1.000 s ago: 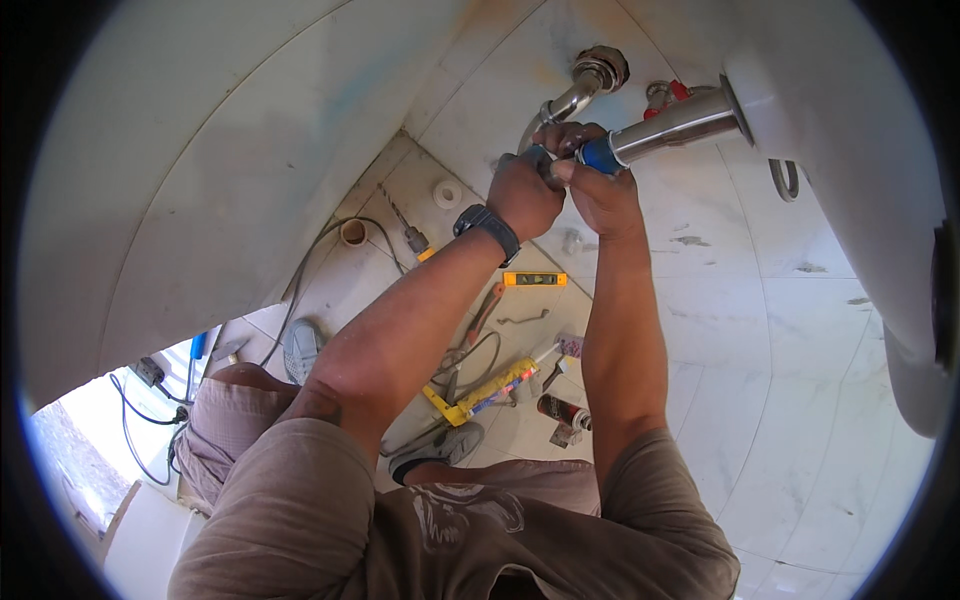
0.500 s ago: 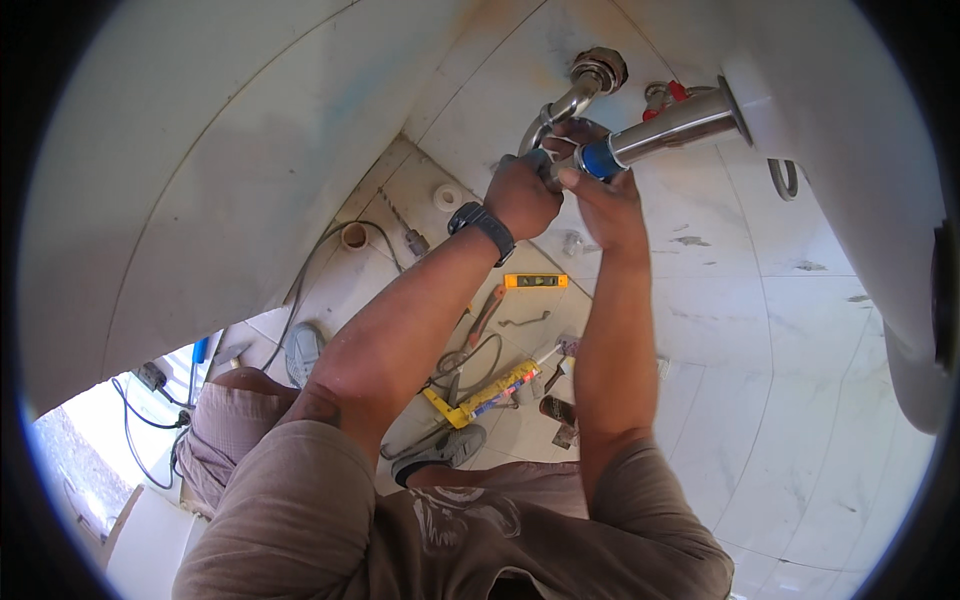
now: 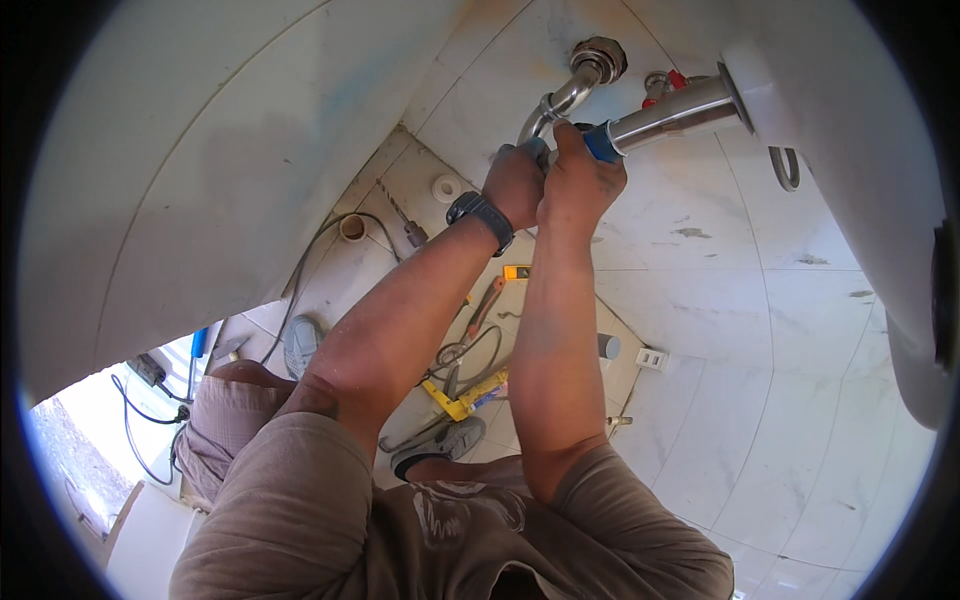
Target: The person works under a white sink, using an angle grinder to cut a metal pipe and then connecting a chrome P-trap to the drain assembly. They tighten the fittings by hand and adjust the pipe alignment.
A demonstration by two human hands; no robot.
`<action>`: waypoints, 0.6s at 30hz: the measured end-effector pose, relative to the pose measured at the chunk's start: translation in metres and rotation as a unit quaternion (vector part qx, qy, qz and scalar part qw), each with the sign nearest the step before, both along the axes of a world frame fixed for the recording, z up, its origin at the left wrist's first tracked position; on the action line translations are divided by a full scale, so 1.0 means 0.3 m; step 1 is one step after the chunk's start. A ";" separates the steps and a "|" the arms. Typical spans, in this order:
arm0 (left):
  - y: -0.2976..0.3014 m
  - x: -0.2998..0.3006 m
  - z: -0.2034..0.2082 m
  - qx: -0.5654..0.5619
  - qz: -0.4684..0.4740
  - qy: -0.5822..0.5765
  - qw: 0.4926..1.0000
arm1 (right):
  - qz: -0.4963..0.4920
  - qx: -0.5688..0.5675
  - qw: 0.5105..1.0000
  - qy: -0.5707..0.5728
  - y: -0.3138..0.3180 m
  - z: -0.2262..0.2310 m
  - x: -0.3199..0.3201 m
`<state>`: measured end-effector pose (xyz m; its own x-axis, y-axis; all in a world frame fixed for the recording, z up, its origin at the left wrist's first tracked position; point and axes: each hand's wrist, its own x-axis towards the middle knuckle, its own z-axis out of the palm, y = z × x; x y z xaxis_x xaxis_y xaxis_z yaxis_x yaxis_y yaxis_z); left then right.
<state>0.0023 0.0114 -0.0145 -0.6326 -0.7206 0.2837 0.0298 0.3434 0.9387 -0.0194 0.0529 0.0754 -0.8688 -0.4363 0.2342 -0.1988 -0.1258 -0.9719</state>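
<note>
A shiny straight pipe sits just above and to the right of the two hands in my head view, sloping down from a large white fixture at upper right. Its long axis runs from upper right to lower left, so its low end, wrapped in a blue band, points toward the hands. The right hand is the nearer one: it touches the blue band and appears wrapped around the pipe's low end, back of the hand toward me.

The left hand is just beside it, on the left, with fingers curled in at the lower end of a bent pipe. Its palm is hidden, so I cannot tell what it grasps. The bent pipe climbs up and right to a round wall fitting. Behind the straight pipe I see a red-handled valve.

Farther out, a dark watch circles the left wrist. Below, on the tiled floor, I make out a drill bit, a white ring, a yellow level partly covered by the right forearm, and a yellow caulk gun near a grey shoe.
</note>
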 end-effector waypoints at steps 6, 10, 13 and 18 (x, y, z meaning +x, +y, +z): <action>0.013 -0.009 0.011 0.049 0.027 -0.017 0.998 | 0.345 0.071 0.936 -0.003 0.070 0.067 -0.179; 0.009 -0.015 0.023 0.013 0.057 -0.014 0.998 | 0.446 0.041 0.893 -0.035 0.046 0.033 -0.241; 0.015 -0.015 0.029 0.051 0.046 -0.022 0.997 | 0.355 0.008 0.934 -0.038 0.046 0.000 -0.190; 0.024 -0.002 0.029 0.063 0.033 -0.046 0.996 | 0.077 0.085 0.993 0.008 0.029 -0.001 -0.056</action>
